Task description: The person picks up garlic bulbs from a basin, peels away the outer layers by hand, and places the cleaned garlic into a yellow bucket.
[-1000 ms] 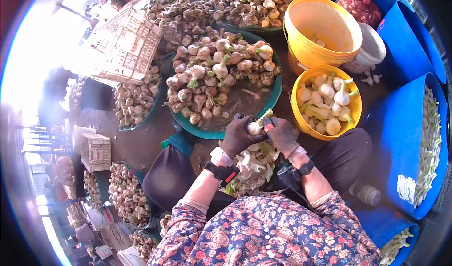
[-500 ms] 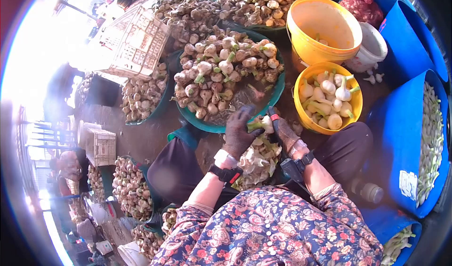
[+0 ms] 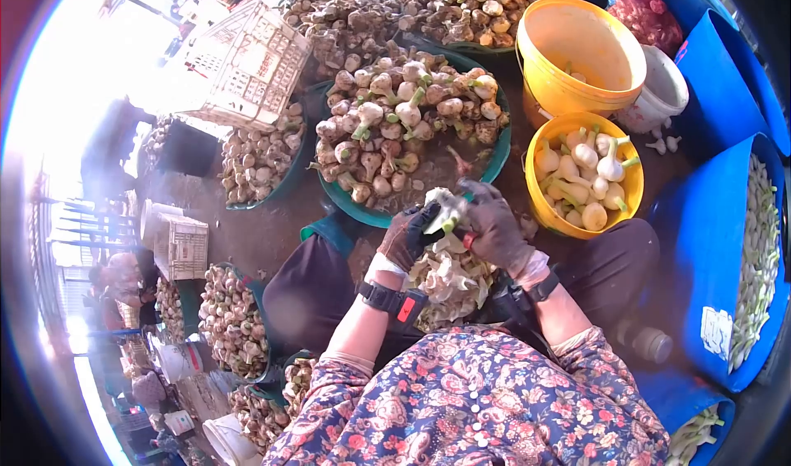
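Observation:
My left hand [image 3: 406, 234], in a dark glove, is closed around a garlic bulb [image 3: 446, 209] with a green stem end. My right hand [image 3: 499, 229], gloved too, curls its fingers over the bulb from the right; a red band [image 3: 469, 239] shows at its thumb. Loose garlic skins [image 3: 453, 283] are heaped in my lap directly below both hands. Just beyond the hands, a green tub [image 3: 362, 211] holds many unpeeled garlic bulbs [image 3: 387, 128]. To the right, a yellow bucket [image 3: 540, 194] contains clean white bulbs [image 3: 587, 165].
A larger yellow bucket [image 3: 540, 62] and a white bucket [image 3: 669, 87] stand behind. Blue bins [image 3: 700, 227] line the right side. On the left are a white crate [image 3: 255, 66], further tubs of garlic [image 3: 233, 322] and a smaller crate [image 3: 183, 248]. A clear bottle [image 3: 651, 342] lies by my right leg.
The bulb has moved up and slightly left and is tilted differently. My right hand has turned inward over it, and my left hand has rotated and dropped a little lower.

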The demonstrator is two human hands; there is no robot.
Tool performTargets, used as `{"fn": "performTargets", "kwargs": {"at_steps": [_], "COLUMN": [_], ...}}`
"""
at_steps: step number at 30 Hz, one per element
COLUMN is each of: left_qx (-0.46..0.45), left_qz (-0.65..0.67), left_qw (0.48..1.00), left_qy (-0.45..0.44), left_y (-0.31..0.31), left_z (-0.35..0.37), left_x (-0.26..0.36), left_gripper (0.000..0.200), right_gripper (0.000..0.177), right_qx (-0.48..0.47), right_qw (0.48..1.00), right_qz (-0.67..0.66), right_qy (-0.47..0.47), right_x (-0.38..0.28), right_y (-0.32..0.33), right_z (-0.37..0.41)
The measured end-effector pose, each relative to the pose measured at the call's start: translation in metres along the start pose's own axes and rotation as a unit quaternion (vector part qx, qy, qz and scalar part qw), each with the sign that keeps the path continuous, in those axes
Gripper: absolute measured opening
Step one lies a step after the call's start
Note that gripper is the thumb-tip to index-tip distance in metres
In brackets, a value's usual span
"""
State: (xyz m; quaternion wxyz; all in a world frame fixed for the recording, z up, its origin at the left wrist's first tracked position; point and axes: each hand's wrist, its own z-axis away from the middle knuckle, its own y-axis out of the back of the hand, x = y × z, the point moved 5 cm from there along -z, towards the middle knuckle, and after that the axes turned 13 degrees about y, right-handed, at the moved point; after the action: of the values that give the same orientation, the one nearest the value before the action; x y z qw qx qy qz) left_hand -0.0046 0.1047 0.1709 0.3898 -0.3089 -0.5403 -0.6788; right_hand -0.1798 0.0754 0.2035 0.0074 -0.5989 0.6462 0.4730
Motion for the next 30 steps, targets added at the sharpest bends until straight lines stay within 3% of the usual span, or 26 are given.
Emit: {"fn": "performTargets", "kwargs": {"at_steps": [1,2,3,4,5,7,8,10,13,14,15,17,18,20,21,22,23,25,28,29,30], "left_qx": [-0.045,-0.088,-0.075,-0.061,-0.061,-0.052,-0.073,-0.127,-0.231,-0.265,-0.301,-0.339,-0.338,-0.245,-0.199,-0.153,-0.131,-0.058,-0.038,-0.016,0.004], "left_qz": [0.182,0.355,0.333,0.311,0.322,0.326,0.312,0.25,0.199,0.171,-0.005,-0.237,-0.363,-0.378,-0.382,-0.214,-0.089,0.042,0.211,0.163,0.174], "left_qw": [0.977,0.909,0.921,0.932,0.926,0.928,0.931,0.95,0.948,0.947,0.954,0.899,0.844,0.884,0.899,0.96,0.976,0.974,0.955,0.973,0.973], "left_qy": [0.103,0.2,0.188,0.175,0.189,0.173,0.174,0.138,0.093,0.063,0.016,0.145,0.205,0.123,0.081,0.092,0.15,0.217,0.205,0.162,0.153], "left_y": [-0.007,-0.016,-0.011,-0.007,-0.004,-0.003,-0.004,-0.007,-0.005,-0.007,-0.009,-0.017,-0.018,-0.015,-0.015,-0.018,-0.021,-0.024,-0.04,-0.049,-0.055], "left_z": [-0.003,-0.004,0.0,0.004,0.006,0.013,0.02,0.03,0.051,0.056,0.058,0.058,0.056,0.039,0.03,0.01,-0.01,-0.043,-0.051,-0.056,-0.057], "left_x": [-0.01,-0.017,-0.003,0.011,0.011,0.021,0.022,0.022,0.034,0.036,0.032,0.003,-0.017,-0.016,-0.017,-0.041,-0.039,-0.027,0.047,0.047,0.048], "left_gripper": [0.029,0.03,0.029,0.029,0.028,0.028,0.025,0.025,0.02,0.02,0.02,0.029,0.033,0.036,0.037,0.035,0.034,0.037,0.029,0.028,0.028], "right_gripper": [0.054,0.053,0.033,0.029,0.025,0.018,0.018,0.017,0.027,0.027,0.028,0.029,0.029,0.028,0.028,0.029,0.03,0.031,0.034,0.033,0.031], "right_qx": [-0.012,-0.022,0.005,0.068,0.129,0.212,0.214,0.217,0.278,0.278,0.276,0.245,0.272,0.336,0.339,0.341,0.343,0.338,0.295,0.331,0.363], "right_qw": [1.0,1.0,1.0,0.981,0.927,0.739,0.727,0.702,0.703,0.67,0.635,0.739,0.662,0.475,0.485,0.495,0.528,0.589,0.641,0.63,0.674], "right_qz": [0.002,0.004,0.005,-0.138,-0.277,-0.5,-0.499,-0.495,-0.482,-0.532,-0.578,-0.478,-0.553,-0.666,-0.638,-0.609,-0.585,-0.527,-0.408,-0.387,-0.345], "right_qy": [0.004,0.009,-0.014,-0.117,-0.217,-0.399,-0.421,-0.464,-0.443,-0.437,-0.432,-0.407,-0.427,-0.467,-0.493,-0.518,-0.511,-0.511,-0.579,-0.587,-0.543], "right_x": [-0.003,-0.007,-0.007,0.006,0.018,0.038,0.042,0.056,0.081,0.094,0.106,0.136,0.118,0.08,0.077,0.074,0.069,0.067,0.07,0.073,0.077], "right_y": [-0.004,-0.007,-0.004,-0.006,-0.012,-0.02,-0.022,-0.04,-0.031,-0.036,-0.042,-0.058,-0.052,-0.037,-0.033,-0.028,-0.02,-0.006,0.005,0.003,0.002], "right_z": [0.003,0.004,0.004,0.008,0.012,0.027,0.031,0.048,0.054,0.062,0.071,0.09,0.079,0.056,0.053,0.051,0.047,0.041,0.05,0.052,0.05]}}
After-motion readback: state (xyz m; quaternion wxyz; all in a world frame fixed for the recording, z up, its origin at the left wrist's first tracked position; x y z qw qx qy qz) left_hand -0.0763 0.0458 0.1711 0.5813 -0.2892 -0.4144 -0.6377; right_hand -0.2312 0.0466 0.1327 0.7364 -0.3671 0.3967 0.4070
